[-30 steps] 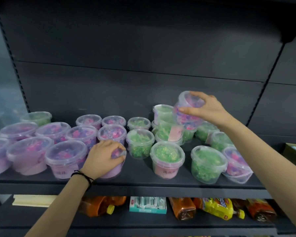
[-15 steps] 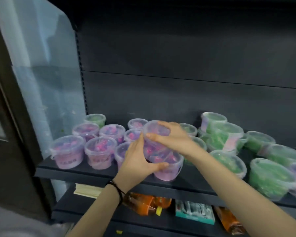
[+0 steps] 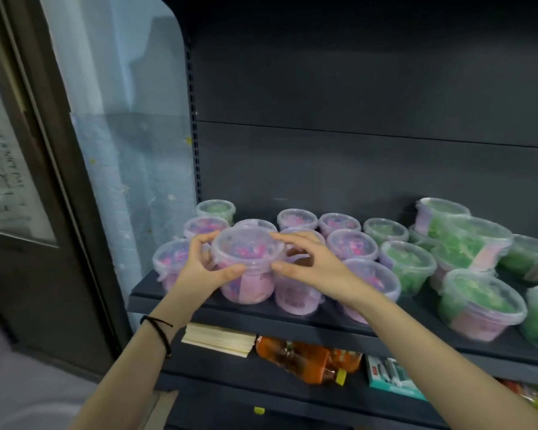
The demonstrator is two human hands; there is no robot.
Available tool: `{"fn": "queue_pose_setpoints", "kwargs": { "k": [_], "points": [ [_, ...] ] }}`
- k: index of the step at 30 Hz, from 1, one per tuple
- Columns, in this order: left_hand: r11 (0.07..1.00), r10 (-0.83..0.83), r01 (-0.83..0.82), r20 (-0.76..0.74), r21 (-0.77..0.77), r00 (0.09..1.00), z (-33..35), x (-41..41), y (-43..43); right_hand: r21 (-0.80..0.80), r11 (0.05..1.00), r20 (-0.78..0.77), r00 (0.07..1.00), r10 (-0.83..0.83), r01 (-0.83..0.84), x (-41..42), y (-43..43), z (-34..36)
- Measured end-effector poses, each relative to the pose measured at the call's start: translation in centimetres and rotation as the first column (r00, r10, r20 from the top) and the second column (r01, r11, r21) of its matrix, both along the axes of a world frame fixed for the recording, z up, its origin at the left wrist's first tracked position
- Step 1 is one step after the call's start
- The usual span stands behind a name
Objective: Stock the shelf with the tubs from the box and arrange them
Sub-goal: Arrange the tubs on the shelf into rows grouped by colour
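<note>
A clear pink tub (image 3: 248,268) with a lid stands at the front left of the dark shelf (image 3: 292,318), held between both hands. My left hand (image 3: 204,270) grips its left side, thumb on the front wall. My right hand (image 3: 312,265) curls around its right rim, fingertips on the lid edge. Several more pink tubs (image 3: 351,248) crowd around and behind it. Green tubs (image 3: 482,301) fill the right part of the shelf, some stacked (image 3: 475,237). I cannot tell whether the held tub rests on the shelf. The box is out of view.
A translucent side panel (image 3: 137,181) closes the shelf's left end, beside a dark-framed glass door (image 3: 28,181). The lower shelf holds a pack of pale sticks (image 3: 218,338), orange bottles (image 3: 308,358) and a teal box (image 3: 392,377). The shelf's back panel (image 3: 354,88) is bare.
My right hand carried a pink tub from the stack on the right over to the left. My left hand left its tub and joined it. The view swung left.
</note>
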State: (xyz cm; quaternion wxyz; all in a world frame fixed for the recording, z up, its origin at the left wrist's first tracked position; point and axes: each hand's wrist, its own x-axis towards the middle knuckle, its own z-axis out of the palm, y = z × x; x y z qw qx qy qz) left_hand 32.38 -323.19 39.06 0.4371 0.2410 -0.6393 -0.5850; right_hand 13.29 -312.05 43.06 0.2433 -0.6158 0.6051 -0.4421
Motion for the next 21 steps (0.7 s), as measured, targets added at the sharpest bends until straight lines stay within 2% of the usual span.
{"fn": "queue_pose_setpoints", "kwargs": {
  "k": [4, 8, 11, 14, 18, 21],
  "points": [
    [0.991, -0.129, 0.129, -0.006, 0.042, 0.992, -1.5, 3.1, -0.6, -0.086, 0.996, -0.051, 0.998, 0.025, -0.030, 2.0, -0.3, -1.1],
    [0.979, -0.199, 0.196, 0.055, 0.050, 0.979, -2.6, 4.8, -1.1, -0.031, 0.999, -0.130, 0.991, 0.029, -0.034, 3.4, -0.2, -2.6],
    [0.985, -0.173, 0.170, 0.133, 0.034, 0.976, -3.7, 5.0, -1.3, -0.031, 0.997, -0.167, 0.983, -0.074, 0.070, 4.0, -0.2, -3.9],
    [0.991, -0.135, 0.134, 0.151, 0.014, 0.979, -4.6, 4.8, -1.5, -0.046, 0.985, -0.222, 0.960, -0.174, 0.168, 4.3, -0.6, -4.5],
    [0.989, -0.110, 0.126, 0.183, -0.077, 0.977, -4.8, 4.0, -1.5, -0.066, 0.965, -0.376, 0.889, -0.261, 0.255, 4.8, -1.7, -5.0],
    [0.978, -0.006, 0.062, 0.268, -0.201, 0.963, -4.7, 3.2, -1.7, -0.075, 0.953, -0.423, 0.856, -0.297, 0.293, 5.4, -2.9, -5.1]
  ]
}}
